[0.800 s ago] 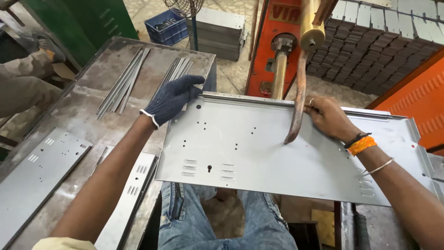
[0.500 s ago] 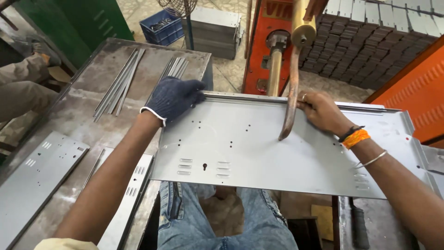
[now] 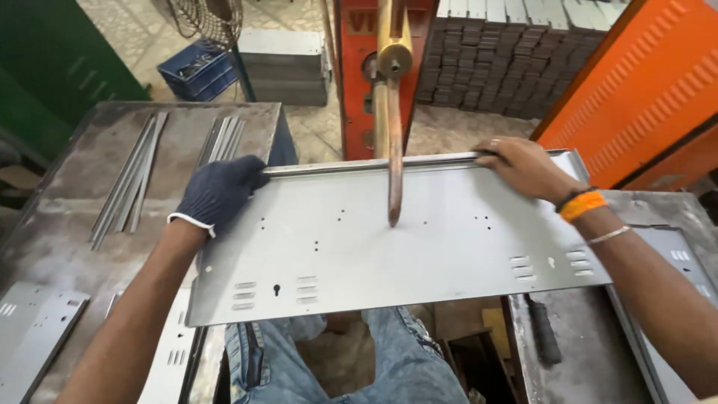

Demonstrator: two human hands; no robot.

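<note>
Two hands on one grey metal sheet [image 3: 419, 239], both at its far folded edge. Left hand [image 3: 217, 193], in a dark knit glove, is closed over the far left corner, fingers wrapped on the lip. Right hand [image 3: 523, 166], bare, with an orange wristband [image 3: 582, 205], is clamped on the same lip near the far right corner. Gripping wide apart like that probably keeps the long panel level and stops it twisting. Between the two grips, a copper rod [image 3: 394, 161] comes down from the red machine [image 3: 359, 67] and its tip touches the sheet's top face, roughly midway; looks like a spot-welder arm, so the sheet is held bridged under it, near edge hanging over the person's jeans [image 3: 359, 359]. Left of the gloved hand, thin metal strips [image 3: 127, 179] lie on the steel table [image 3: 67, 224]; more punched panels [image 3: 30, 329] sit nearer the body. Right of the bare hand, an orange cabinet [image 3: 643, 82]. Behind the machine, stacked grey parts [image 3: 516, 60] and a blue crate [image 3: 198, 69].
</note>
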